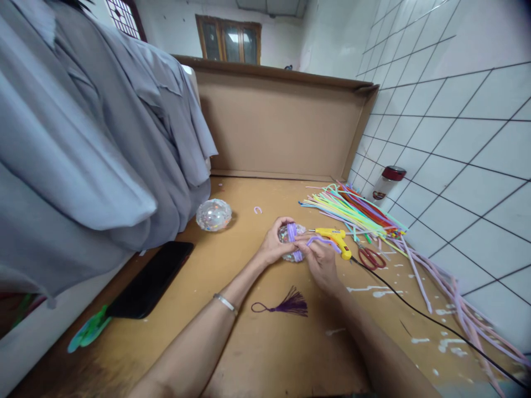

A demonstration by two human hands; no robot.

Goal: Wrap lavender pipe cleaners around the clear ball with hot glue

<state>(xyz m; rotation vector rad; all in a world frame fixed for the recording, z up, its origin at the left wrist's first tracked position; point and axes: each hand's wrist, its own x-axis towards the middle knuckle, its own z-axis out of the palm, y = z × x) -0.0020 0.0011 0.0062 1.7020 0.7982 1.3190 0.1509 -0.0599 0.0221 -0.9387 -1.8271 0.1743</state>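
Observation:
My left hand (274,243) is closed around a clear, bumpy ball-shaped piece (285,235) with colourful bits in it. A band of purple pipe cleaner (292,231) wraps around its middle. At the band's right side, the fingers of my right hand (321,262) pinch the pipe cleaner, whose loose end (327,241) curves off to the right. Just beyond that hand lies a yellow glue gun (334,236). Below both hands, a dark purple tassel (290,304) with a loop rests on the table. My fingers partly hide the clear piece.
A clear bowl-like piece (213,214) sits at the left, near hanging grey cloth (166,110). A black phone (151,282) lies nearer me. Red-handled scissors (371,257), a pipe cleaner pile (352,207) and a red-lidded jar (388,181) line the right. The black cord (410,301) crosses the table.

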